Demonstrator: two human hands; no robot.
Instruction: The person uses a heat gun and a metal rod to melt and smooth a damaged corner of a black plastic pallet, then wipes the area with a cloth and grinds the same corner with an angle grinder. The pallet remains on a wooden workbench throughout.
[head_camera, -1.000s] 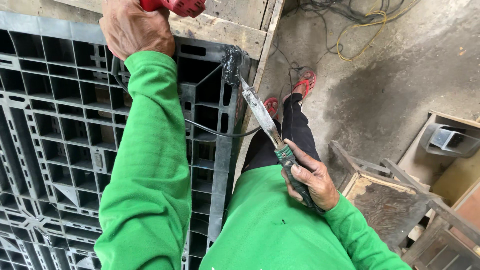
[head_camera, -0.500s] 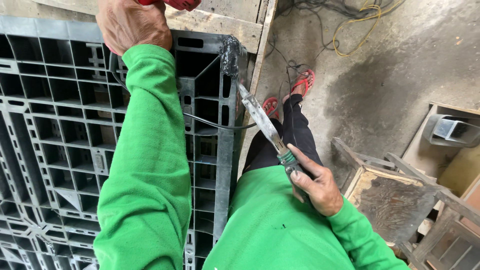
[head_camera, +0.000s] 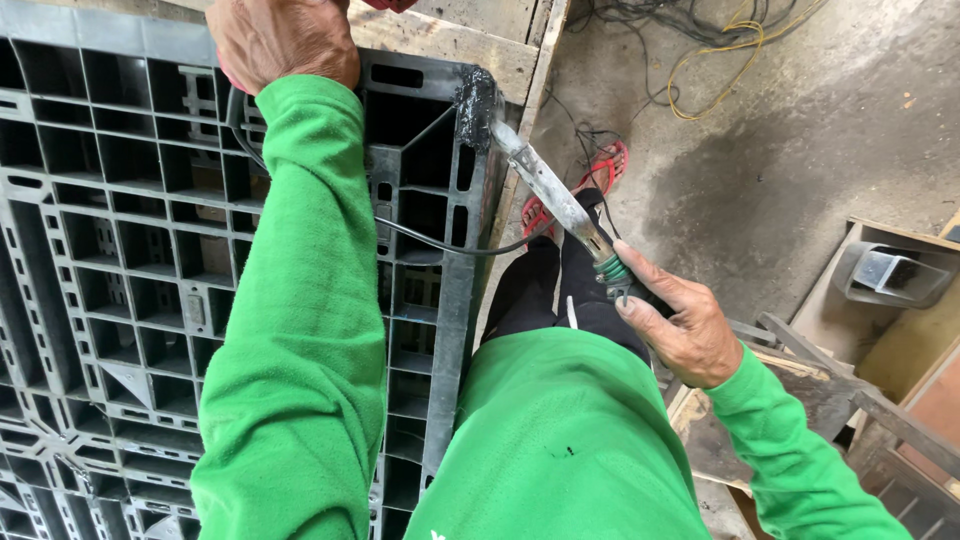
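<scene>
The right hand (head_camera: 685, 335) was closed around the green-collared handle of a long flat metal blade (head_camera: 555, 200), fingers wrapped fully, thumb along the top. The blade ran up toward eleven o'clock from that hand, and its tip was pressed on a blob of shiny black softened plastic (head_camera: 477, 105) on the corner rib of the dark grey plastic pallet (head_camera: 120, 250). The left hand (head_camera: 280, 40), at twelve o'clock in the frame, was curled shut on a red tool (head_camera: 390, 4) resting near the wooden board (head_camera: 440, 40) beyond the pallet's edge.

Judging by the smear, the step went best with the blade held flat and drawn steadily along the rib, with light pressure so the soft plastic spread and did not pile up.

The red tool was almost wholly cut off by the top edge, so its kind could not be told. A thin black cable (head_camera: 450, 245) crossed the pallet, its end hidden behind the green sleeve (head_camera: 300, 330). Whether the blade was heated could not be seen
</scene>
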